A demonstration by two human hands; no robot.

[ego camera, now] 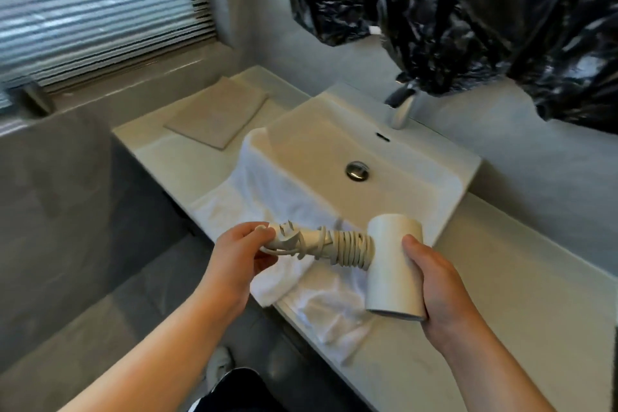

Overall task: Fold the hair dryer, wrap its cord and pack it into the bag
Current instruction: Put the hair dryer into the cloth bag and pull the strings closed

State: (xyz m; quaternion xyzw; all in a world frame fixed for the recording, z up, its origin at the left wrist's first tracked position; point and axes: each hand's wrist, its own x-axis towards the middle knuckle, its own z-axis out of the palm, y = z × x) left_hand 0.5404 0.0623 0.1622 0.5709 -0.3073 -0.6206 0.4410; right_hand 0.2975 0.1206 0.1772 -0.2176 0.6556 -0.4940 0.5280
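Bathroom counter (pixel 174 157) under window blinds (pixel 100 3), with a flat beige cloth (pixel 217 114) lying at far left. Left hand (pixel 240 254) grips the plug (pixel 287 236) end; cord (pixel 347 246) coiled round the handle. White towel (pixel 267 191) beneath, draped over the sink (pixel 368 144) edge. Hair dryer (pixel 391 264) held above the counter, right hand (pixel 438 281) curled round its barrel. Black plastic bags (pixel 468 10) hang over the faucet (pixel 401 107).

Daylight is coming through a window (pixel 100 10) with slatted blinds at the upper left. Grey walls (pixel 551 177) are enclosing a pale counter (pixel 501 261) carrying a white rectangular sink (pixel 317 144) with a chrome faucet (pixel 401 110). Crinkled black plastic (pixel 468 10) is hanging above it. A white towel (pixel 267 191) is draping over the sink's left rim. Dark grey floor tiles (pixel 83 328) are showing below.
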